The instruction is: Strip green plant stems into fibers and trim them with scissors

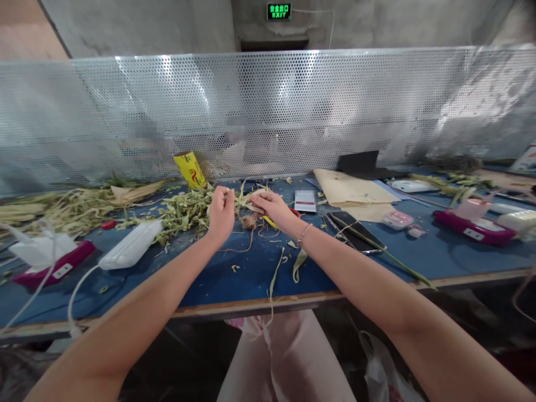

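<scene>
My left hand (221, 213) is closed round the stem end of a bundle of pale green dried plants (184, 212), whose bushy heads spread to the left over the table. Close by on the right, my right hand (271, 207) pinches a pale dried leaf strip (256, 196) at those stems. Its fingers partly cover the strip. Just below the hands lies a small wad of brown twine (248, 222), a loose strand trailing from it. A yellow-and-red handled tool (270, 222) sits partly hidden under my right hand.
Behind stands a perforated metal screen (259, 111), with a yellow tube (190, 170) before it. To the left are a white power strip (130, 245) and dried leaves (138, 195). A phone (354, 230), brown paper (352, 190) and a pink case (397, 220) lie right.
</scene>
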Motion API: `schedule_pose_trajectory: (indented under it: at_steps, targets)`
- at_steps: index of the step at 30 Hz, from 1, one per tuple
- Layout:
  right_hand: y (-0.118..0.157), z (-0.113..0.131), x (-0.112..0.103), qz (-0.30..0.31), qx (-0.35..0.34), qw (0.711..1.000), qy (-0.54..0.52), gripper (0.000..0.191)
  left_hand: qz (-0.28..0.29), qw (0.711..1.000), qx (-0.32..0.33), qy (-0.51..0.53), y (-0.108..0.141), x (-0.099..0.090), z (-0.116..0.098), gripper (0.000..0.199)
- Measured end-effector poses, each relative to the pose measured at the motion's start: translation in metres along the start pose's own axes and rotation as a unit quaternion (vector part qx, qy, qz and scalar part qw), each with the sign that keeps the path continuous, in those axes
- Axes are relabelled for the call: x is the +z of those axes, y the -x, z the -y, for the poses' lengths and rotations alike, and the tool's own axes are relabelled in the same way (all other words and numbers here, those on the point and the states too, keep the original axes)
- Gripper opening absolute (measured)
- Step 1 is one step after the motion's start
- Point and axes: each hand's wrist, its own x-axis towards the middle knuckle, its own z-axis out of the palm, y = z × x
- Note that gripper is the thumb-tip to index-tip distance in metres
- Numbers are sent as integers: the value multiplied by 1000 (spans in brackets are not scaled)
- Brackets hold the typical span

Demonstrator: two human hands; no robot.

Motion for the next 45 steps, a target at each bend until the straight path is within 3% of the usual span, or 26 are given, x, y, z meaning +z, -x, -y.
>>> schedule_pose_trajectory:
  at_steps: [3, 7, 12, 19, 21, 25, 30, 36, 45]
  targets:
    - [-2, -2, -2, -11, -56, 993, 101, 32, 1, 999, 29, -39, 0, -1, 1, 19]
    - [2, 2, -1, -54, -126, 953, 272, 28, 41, 990, 66, -120, 3, 2, -1, 9]
    - [6, 0, 0, -51, -167, 901, 396, 18, 58, 974, 60, -211, 4, 7, -8, 12]
    - [7, -12, 8, 43, -166, 832, 527, 19, 85, 952, 68, -287, 4, 6, -4, 18]
    - [9, -14, 11, 57, -167, 837, 518, 19, 102, 952, 60, -281, 5, 5, -2, 17]
    - [11, -13, 14, 38, -147, 885, 440, 15, 113, 947, 76, -292, 7, 6, 0, 13]
    - [9, -5, 14, -18, -133, 928, 347, 5, 65, 944, 108, -305, 5, 9, -2, 11]
    - [10, 4, 18, -71, -130, 946, 288, 13, -8, 964, 98, -247, 4, 12, -7, 11]
    - [11, 1, 22, -57, -137, 969, 198, 7, -31, 975, 99, -195, 0, 9, 2, 8]
